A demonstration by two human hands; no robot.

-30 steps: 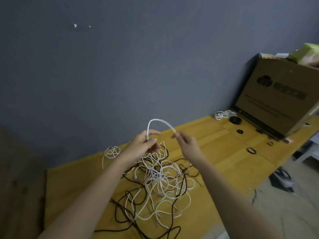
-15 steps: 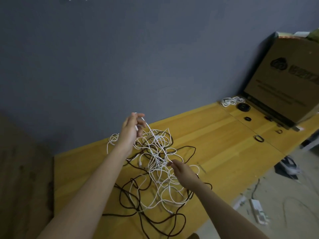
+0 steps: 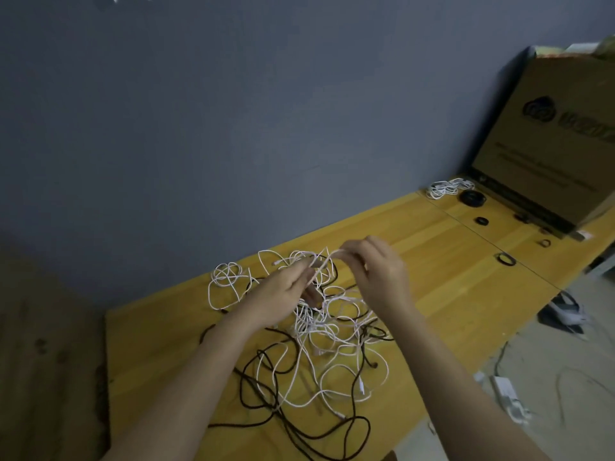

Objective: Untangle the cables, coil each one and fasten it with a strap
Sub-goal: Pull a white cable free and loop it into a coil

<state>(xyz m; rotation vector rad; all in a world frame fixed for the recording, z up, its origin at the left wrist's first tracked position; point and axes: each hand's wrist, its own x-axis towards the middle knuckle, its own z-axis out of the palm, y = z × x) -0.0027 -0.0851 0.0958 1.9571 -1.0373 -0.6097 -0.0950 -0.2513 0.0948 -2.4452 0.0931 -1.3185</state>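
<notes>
A tangle of white cables and black cables lies on the yellow wooden table. My left hand and my right hand are raised just above the pile. Each pinches the same white cable strand, which stretches between them. More white loops lie to the left of the pile. Several black strap rings sit on the table to the right, and a coiled white cable rests near the box.
A large cardboard box stands at the table's far right end against the grey wall. A black roll lies beside it. On the floor to the right are a white power adapter and loose wires.
My right hand rose from the pile and now pinches the white strand beside my left hand. My left hand dropped lower and nearer the pile. The camera shifted slightly.
</notes>
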